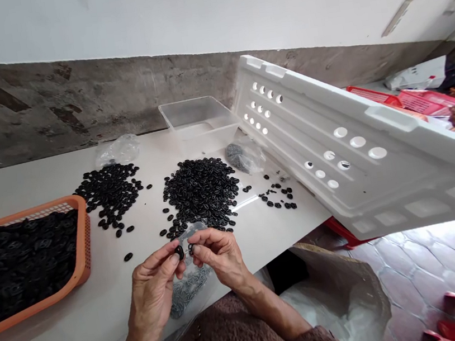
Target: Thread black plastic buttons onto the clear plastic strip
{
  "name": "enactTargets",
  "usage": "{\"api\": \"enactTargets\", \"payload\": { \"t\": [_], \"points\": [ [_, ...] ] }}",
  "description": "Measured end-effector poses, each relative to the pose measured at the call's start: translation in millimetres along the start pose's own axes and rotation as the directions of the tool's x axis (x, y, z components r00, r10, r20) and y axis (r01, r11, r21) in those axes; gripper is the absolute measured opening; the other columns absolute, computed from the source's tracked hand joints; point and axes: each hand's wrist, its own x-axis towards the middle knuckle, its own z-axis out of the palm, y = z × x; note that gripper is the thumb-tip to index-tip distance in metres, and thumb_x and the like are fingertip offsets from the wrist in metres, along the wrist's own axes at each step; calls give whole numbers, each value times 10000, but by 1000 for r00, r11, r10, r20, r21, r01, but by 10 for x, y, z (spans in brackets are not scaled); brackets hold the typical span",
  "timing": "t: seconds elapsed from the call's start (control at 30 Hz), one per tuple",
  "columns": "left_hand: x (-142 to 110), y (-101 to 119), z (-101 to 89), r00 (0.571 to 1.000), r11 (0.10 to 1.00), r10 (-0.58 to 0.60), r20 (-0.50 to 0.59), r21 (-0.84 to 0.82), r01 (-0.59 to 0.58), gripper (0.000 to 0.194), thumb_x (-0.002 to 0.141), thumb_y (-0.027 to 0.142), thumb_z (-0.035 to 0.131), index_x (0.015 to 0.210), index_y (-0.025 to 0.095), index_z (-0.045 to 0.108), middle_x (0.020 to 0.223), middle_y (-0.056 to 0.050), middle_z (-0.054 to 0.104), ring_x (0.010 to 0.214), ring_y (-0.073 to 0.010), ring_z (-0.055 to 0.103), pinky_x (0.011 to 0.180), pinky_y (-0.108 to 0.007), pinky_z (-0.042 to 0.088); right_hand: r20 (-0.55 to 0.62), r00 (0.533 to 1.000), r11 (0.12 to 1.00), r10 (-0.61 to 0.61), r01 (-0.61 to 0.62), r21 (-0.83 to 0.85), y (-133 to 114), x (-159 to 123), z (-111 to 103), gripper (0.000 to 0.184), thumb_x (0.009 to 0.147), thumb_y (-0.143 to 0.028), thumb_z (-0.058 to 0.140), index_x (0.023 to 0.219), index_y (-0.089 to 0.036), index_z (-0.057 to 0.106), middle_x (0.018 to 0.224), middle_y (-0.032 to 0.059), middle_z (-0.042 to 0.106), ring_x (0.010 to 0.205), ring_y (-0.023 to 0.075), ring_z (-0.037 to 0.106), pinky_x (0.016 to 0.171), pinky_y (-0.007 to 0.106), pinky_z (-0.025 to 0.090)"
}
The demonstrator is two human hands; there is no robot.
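Note:
My left hand [158, 276] pinches a small black oval plastic piece [179, 251] between thumb and fingertips. Close beside it, my right hand [218, 253] is closed on another small black piece [191, 249]; its exact form is partly covered by the fingers. Both hands hover over a clear plastic container of small grey metal parts [191, 288] at the table's front edge. Just beyond the hands lies a large heap of black oval pieces [200, 191]. A second heap of black pieces [110, 192] spreads farther left.
An orange basket [84, 236] full of black pieces stands at left. Behind are a clear empty-looking bin [199, 123] and a plastic bag with grey parts [245, 157]. A white perforated crate panel [312, 141] leans along the right. Below it sits an open sack [346, 295].

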Motion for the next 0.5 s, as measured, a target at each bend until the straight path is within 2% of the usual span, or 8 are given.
{"api": "enactTargets", "payload": {
  "t": [0.17, 0.3, 0.5],
  "points": [
    [-87, -35, -43, 999, 997, 28, 36, 68, -30, 334, 540, 201, 878, 866, 200, 806, 602, 6, 698, 525, -95, 604, 528, -170, 519, 12, 1000, 1000, 20, -20, 19, 34, -7, -13, 179, 765, -346, 756, 873, -204, 739, 601, -25, 609, 483, 91, 560, 490, 203, 459],
    [-97, -45, -79, 998, 996, 56, 3, 65, -56, 331, 532, 216, 891, 851, 201, 802, 634, 6, 707, 532, -90, 606, 539, -162, 519, -5, 1000, 1000, 14, -14, -12, 4, -19, -26, 174, 772, -341, 752, 874, -201, 738, 577, -28, 602, 481, 88, 538, 496, 203, 441],
    [-47, -57, -58, 993, 987, -118, 29, -103, 121, 210, 567, 307, 879, 656, 167, 750, 545, -16, 688, 435, -82, 559, 420, -149, 443, -7, 1000, 997, 8, -8, -82, -39, -37, -7, 195, 771, -354, 743, 879, -191, 734, 575, -25, 595, 493, 97, 532, 502, 213, 435]
  ]
}}
